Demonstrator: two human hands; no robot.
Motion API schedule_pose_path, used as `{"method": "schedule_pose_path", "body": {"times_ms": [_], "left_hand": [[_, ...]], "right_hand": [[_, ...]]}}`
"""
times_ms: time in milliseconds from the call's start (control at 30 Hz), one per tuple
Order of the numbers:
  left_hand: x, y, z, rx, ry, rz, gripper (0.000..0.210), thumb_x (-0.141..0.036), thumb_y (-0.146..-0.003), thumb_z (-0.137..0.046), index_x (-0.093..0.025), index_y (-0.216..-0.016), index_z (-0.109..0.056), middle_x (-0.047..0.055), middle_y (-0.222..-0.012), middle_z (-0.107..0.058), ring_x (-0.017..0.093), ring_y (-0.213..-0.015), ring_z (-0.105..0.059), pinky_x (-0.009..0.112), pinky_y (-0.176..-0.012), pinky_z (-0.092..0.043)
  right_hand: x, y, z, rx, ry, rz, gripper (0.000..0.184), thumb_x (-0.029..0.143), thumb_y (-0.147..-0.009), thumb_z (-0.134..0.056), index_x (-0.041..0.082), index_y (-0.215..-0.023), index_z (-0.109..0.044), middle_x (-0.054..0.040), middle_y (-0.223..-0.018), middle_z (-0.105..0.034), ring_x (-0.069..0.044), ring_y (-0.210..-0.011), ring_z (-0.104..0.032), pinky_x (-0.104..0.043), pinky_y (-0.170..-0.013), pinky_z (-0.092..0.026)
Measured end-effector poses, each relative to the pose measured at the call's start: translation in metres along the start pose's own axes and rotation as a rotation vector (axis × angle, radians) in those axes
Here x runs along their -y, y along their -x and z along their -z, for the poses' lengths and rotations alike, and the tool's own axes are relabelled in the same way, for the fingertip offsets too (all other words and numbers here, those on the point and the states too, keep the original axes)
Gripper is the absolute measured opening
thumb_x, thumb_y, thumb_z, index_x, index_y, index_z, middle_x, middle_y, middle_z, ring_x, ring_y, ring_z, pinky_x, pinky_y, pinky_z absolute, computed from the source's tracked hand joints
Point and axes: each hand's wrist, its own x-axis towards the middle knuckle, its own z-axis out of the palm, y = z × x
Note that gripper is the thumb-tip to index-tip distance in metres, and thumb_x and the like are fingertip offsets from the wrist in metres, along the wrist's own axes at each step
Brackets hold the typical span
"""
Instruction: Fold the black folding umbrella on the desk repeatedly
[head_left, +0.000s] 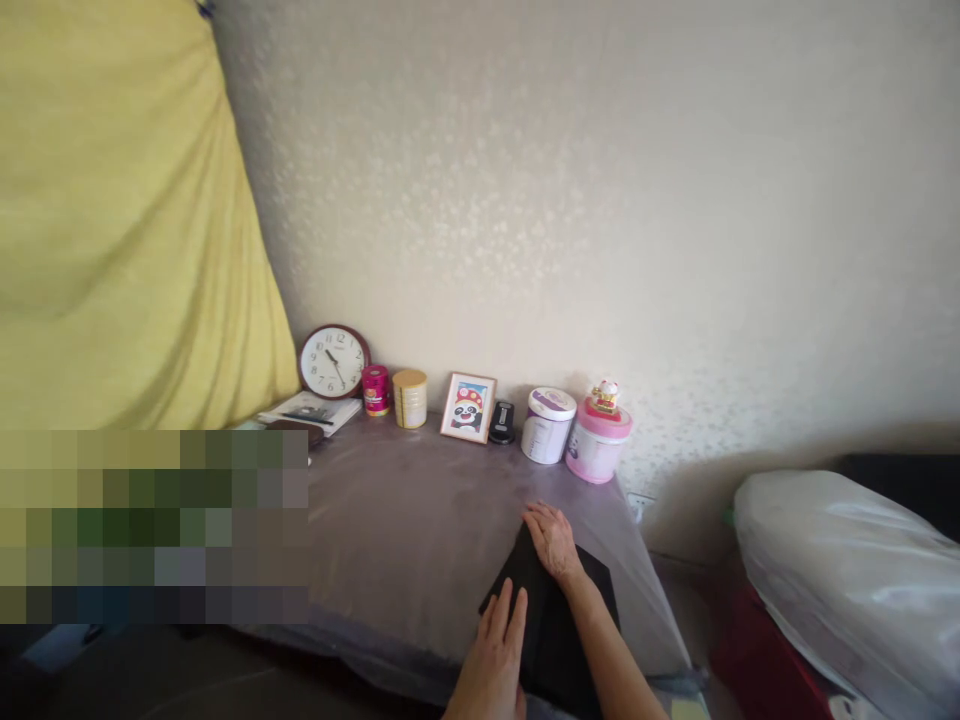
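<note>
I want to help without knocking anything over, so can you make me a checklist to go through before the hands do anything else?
1. Right hand flat on the black item: ok.
2. Left hand over the black item's left side: ok; how hard it presses, cannot tell.
3. Pink tub apart from the right hand: ok, bare tabletop shows between.
4. Cat figurine upright on the pink tub's lid: ok.
5. Panda picture standing up: ok.
6. Black item's near end fully on the tabletop: cannot tell, the picture cuts it off.
</note>
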Motion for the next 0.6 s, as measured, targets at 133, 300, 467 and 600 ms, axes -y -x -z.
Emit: {"method": "schedule_pose_path", "body": {"times_ms": [133,300,467,600], "left_hand": [[0.001,-0.003,-0.001,-0.002,0.018,0.011,0.100,0.000,-0.047,-0.044,-0.007,-0.140,-0.010,0.011,-0.150,-0.002,0.026,-0.138,-0.010,0.036,-0.113,-0.015],[0.000,-0.006,-0.003,-0.005,0.039,0.019,0.102,0.000,-0.044,-0.045,-0.007,-0.141,-0.012,0.011,-0.150,-0.001,0.026,-0.138,-0.008,0.036,-0.113,-0.014],[0.002,-0.003,-0.004,-0.037,0.040,-0.010,0.102,-0.001,-0.046,-0.046,-0.009,-0.141,-0.010,0.010,-0.150,0.000,0.025,-0.138,-0.010,0.035,-0.112,-0.016],[0.001,0.001,-0.004,-0.046,0.052,0.005,0.101,-0.001,-0.048,-0.047,-0.011,-0.141,-0.009,0.009,-0.150,0.000,0.025,-0.138,-0.014,0.035,-0.112,-0.018]], "right_hand": [[0.006,0.013,0.007,-0.195,0.001,0.013,0.036,0.031,-0.091,-0.036,0.014,-0.105,-0.064,-0.0127,-0.118,-0.061,-0.025,-0.118,-0.047,-0.044,-0.101,-0.033],[0.020,0.049,0.005,-0.042,-0.112,0.136,0.036,0.034,-0.093,-0.034,0.021,-0.102,-0.066,-0.0073,-0.112,-0.065,-0.023,-0.121,-0.046,-0.043,-0.104,-0.030],[0.015,0.039,-0.007,-0.022,-0.070,0.068,0.037,0.033,-0.092,-0.033,0.022,-0.101,-0.067,-0.0056,-0.118,-0.062,-0.024,-0.124,-0.042,-0.049,-0.106,-0.023],[-0.005,0.027,0.000,-0.202,-0.055,-0.001,0.039,0.037,-0.089,-0.033,0.018,-0.101,-0.065,-0.0118,-0.118,-0.061,-0.024,-0.117,-0.050,-0.045,-0.100,-0.034]]}}
